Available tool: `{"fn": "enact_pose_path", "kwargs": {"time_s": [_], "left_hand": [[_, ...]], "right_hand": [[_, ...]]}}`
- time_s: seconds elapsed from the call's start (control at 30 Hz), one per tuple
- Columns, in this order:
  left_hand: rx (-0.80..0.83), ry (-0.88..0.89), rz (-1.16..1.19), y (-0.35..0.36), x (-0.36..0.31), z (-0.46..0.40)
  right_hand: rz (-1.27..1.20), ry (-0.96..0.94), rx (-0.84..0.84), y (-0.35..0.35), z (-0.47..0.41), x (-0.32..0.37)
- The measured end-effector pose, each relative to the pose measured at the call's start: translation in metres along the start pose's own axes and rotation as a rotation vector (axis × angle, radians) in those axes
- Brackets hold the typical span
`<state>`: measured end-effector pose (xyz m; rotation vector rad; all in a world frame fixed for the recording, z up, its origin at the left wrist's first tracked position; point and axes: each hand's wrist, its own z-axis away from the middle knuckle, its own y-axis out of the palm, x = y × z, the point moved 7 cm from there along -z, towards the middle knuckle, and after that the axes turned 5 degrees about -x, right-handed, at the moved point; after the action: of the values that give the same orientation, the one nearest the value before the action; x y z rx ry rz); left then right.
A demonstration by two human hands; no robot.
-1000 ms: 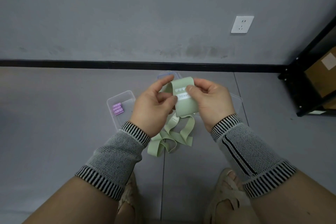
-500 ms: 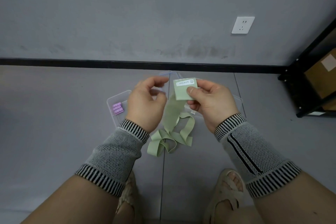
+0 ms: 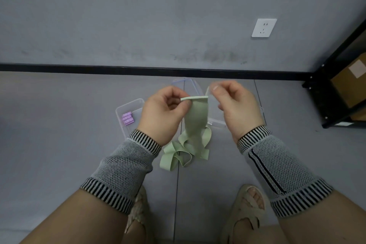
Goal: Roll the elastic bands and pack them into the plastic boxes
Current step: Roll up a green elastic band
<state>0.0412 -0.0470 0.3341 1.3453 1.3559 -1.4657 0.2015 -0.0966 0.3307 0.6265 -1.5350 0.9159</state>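
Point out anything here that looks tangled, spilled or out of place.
The green elastic band trails from the hands into a loose, twisted heap on the floor, not yet rolled. The purple rolls sit neatly in the plastic box. Nothing looks spilled or damaged.

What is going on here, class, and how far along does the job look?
A person holds the top edge of a green elastic band up between the left hand and right hand; its loose end lies piled on the floor. It is not rolled yet. A clear plastic box on the left already holds purple rolls. More clear boxes lie behind the hands.
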Motion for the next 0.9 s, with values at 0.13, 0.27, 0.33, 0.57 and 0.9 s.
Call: {"fn": "enact_pose_path", "kwargs": {"time_s": [0.13,0.27,0.33,0.57,0.9], "left_hand": [[0.003,-0.094,0.099,0.000,0.006,0.000],[0.016,-0.197,0.196,0.000,0.012,0.001],[0.027,-0.226,0.234,0.002,0.014,0.000],[0.068,-0.243,0.226,0.009,0.016,0.002],[0.084,-0.235,0.223,0.010,0.017,0.002]], "right_hand": [[-0.033,-0.102,0.169,0.016,0.009,0.008],[-0.056,-0.070,0.118,0.016,0.007,0.003],[-0.090,-0.042,0.118,0.017,0.007,0.002],[-0.083,-0.031,0.101,0.017,0.005,0.000],[-0.044,-0.071,0.133,0.021,0.006,0.001]]}}
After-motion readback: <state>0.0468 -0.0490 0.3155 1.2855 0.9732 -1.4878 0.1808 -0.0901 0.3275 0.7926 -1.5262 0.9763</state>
